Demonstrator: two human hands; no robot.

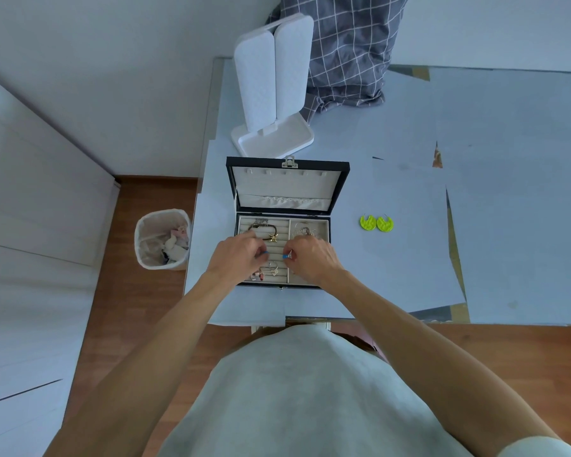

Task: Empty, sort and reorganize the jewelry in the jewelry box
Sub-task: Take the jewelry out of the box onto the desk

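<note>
Green earrings [376,223]: 2; blue pieces [286,256]: 2.

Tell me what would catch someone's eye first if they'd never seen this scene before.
Probably the pair of neon green earrings, lying on the pale table to the right of the open jewelry box. Next come the left hand and right hand, close together over the box's tray, each pinching a small blue piece. Behind the box stands a white folding mirror.
</note>
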